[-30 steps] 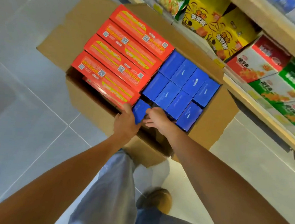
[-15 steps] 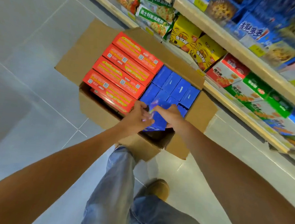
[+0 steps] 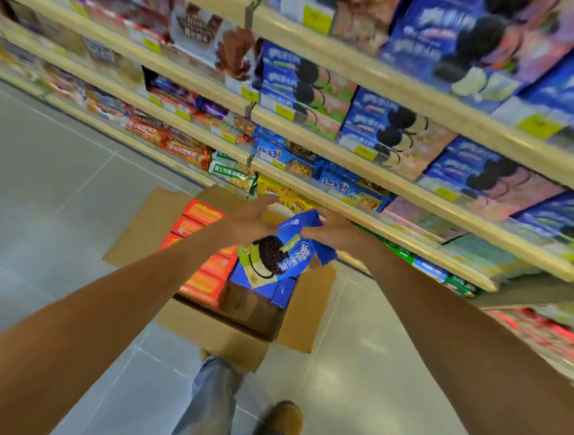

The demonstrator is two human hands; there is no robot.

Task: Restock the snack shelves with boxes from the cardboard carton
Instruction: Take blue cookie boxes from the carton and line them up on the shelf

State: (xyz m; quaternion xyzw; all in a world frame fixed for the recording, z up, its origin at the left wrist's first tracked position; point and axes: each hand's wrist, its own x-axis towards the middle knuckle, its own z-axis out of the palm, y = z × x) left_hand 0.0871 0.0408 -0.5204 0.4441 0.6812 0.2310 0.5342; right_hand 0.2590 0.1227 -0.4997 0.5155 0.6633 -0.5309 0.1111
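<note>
A blue cookie box [image 3: 284, 251] with a dark sandwich cookie printed on it hangs in the air above the open cardboard carton [image 3: 214, 331]. My left hand [image 3: 247, 219] grips its left top corner and my right hand [image 3: 332, 229] grips its right top corner. Inside the carton lie red-orange boxes [image 3: 204, 245] on the left and more blue boxes [image 3: 266, 286] on the right. Snack shelves [image 3: 384, 183] rise right behind the carton, with similar blue cookie boxes [image 3: 388, 129] stacked at mid height.
The carton stands on a grey tiled floor [image 3: 57, 199], its flaps spread outward. My jeans leg [image 3: 212, 403] and a brown shoe [image 3: 285, 419] are just in front of it. Yellow price tags line the shelf edges. The view is motion-blurred.
Both hands lifted one blue box out of the carton and raised it. The view swung up from the carton to the shelves.
</note>
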